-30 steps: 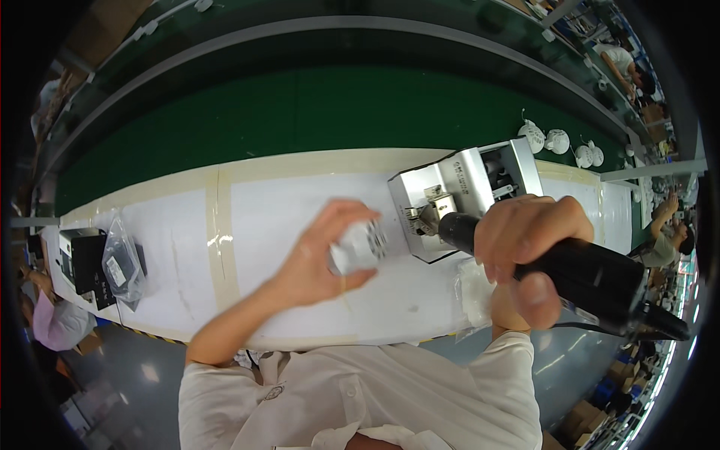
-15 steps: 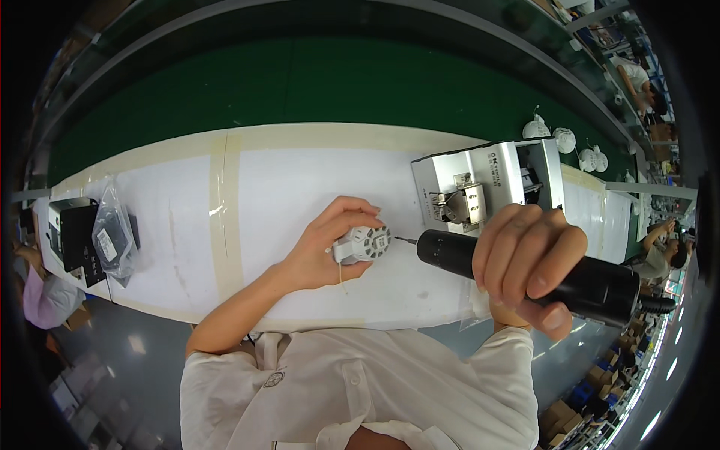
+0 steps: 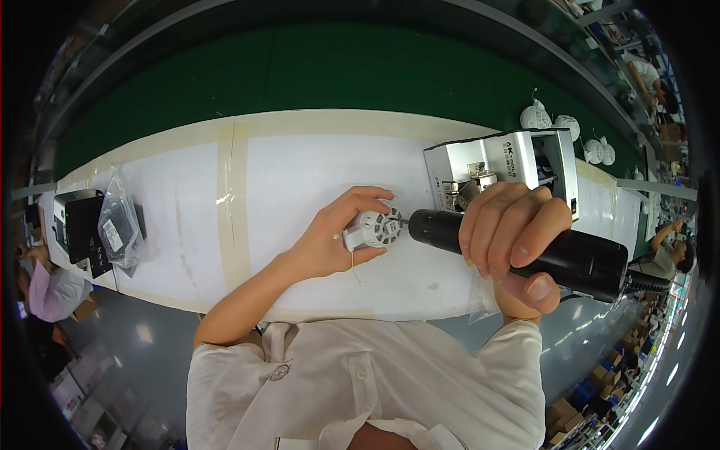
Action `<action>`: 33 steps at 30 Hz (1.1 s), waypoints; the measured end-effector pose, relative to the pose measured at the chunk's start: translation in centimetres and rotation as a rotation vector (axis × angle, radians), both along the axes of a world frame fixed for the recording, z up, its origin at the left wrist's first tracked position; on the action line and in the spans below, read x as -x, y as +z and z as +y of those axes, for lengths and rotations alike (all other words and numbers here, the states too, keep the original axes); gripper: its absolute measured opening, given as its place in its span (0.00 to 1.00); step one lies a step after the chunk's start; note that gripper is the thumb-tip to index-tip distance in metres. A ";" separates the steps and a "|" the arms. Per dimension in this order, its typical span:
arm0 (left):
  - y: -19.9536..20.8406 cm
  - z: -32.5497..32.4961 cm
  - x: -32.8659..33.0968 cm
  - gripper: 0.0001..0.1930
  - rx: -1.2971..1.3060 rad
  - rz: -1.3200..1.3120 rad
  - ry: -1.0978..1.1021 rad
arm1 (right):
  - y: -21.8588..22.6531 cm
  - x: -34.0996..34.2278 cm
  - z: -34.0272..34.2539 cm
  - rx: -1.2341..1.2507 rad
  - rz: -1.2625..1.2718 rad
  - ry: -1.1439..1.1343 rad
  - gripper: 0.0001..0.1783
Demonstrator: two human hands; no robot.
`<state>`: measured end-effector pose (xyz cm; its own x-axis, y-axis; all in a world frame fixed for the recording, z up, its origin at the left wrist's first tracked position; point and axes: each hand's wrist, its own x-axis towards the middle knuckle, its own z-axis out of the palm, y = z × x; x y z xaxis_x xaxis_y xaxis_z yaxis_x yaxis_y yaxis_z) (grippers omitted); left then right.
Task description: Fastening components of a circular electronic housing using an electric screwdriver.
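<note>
Left hand over the white worktop, thumb and fingers curved part-way closed around a small white round housing, gripping it by its sides. Slotted face of the housing turned to the right; a thin pale cord hangs below it. Right hand wrapped firmly round a black powered screwdriver, fingers curled over the barrel, held nearly level. The bit points left and reaches the slotted face — cannot tell whether it is seated in a screw. Just behind the driver, a silver metal box with a small mechanism on its front. White round pieces sit on the green surface beyond. Far left: a clear plastic bag beside a black box.
</note>
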<state>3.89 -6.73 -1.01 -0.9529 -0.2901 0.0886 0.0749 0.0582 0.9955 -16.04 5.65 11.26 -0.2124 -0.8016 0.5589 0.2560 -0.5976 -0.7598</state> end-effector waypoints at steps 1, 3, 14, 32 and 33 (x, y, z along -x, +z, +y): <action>0.0 0.0 0.0 0.28 -0.001 0.000 0.003 | 0.0 0.0 0.0 -0.001 0.000 0.003 0.11; 0.0 0.0 -0.1 0.28 0.006 0.006 0.000 | -0.2 -0.1 -0.1 -0.006 -0.006 0.008 0.11; 0.9 -0.3 -0.1 0.33 0.072 -0.044 -0.023 | -0.8 0.2 -1.1 0.006 0.089 0.049 0.11; 1.0 0.4 0.0 0.34 0.075 -0.022 0.037 | 3.0 0.8 1.2 -0.190 0.187 -0.366 0.11; 1.1 0.4 0.0 0.34 0.057 -0.039 0.040 | 3.0 0.8 1.1 -0.168 0.161 -0.263 0.11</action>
<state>3.93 -6.32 0.06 -0.9437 -0.3234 0.0696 0.0329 0.1175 0.9925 -16.85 6.71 14.29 -0.3439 -0.8145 0.4673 -0.0212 -0.4908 -0.8710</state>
